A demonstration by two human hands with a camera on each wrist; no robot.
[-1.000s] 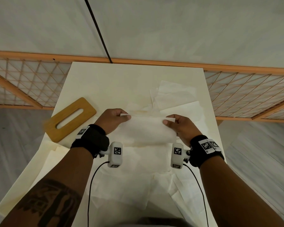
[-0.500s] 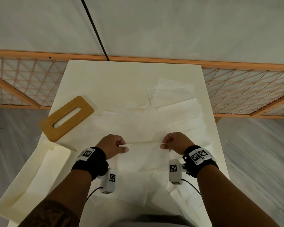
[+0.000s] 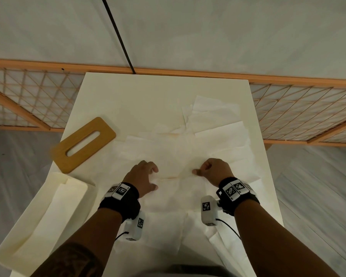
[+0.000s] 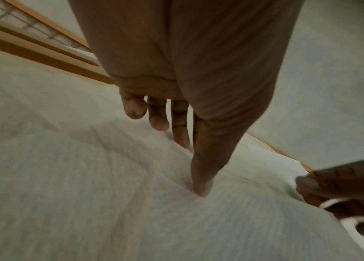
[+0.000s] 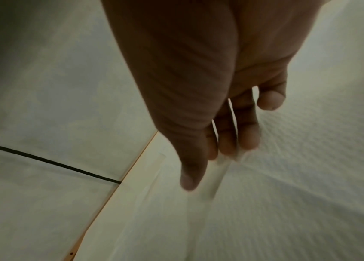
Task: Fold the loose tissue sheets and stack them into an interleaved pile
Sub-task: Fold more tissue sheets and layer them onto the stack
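Several white tissue sheets (image 3: pixel 214 114) lie overlapping across the cream table (image 3: pixel 128 92). The nearest sheet (image 3: pixel 174 190) lies folded, with its crease running between my two hands. My left hand (image 3: pixel 155 177) rests on its left end with fingers spread. In the left wrist view the left hand (image 4: pixel 191 167) presses its thumb tip into the sheet (image 4: pixel 87 194). My right hand (image 3: pixel 196 171) pinches the right end of the crease. In the right wrist view the right hand (image 5: pixel 212 167) has a strip of the sheet (image 5: pixel 288 194) caught between thumb and fingers.
A wooden lid with a slot (image 3: pixel 84 144) lies at the table's left. A cream box (image 3: pixel 10 246) with tissue inside sits at the near left corner. An orange lattice screen (image 3: pixel 298 112) stands behind the table. A black cable (image 3: pixel 118 37) crosses the floor beyond.
Both hands brought the lifted tissue edge down and toward me onto the table. The left hand has let go of its pinch and now presses flat.
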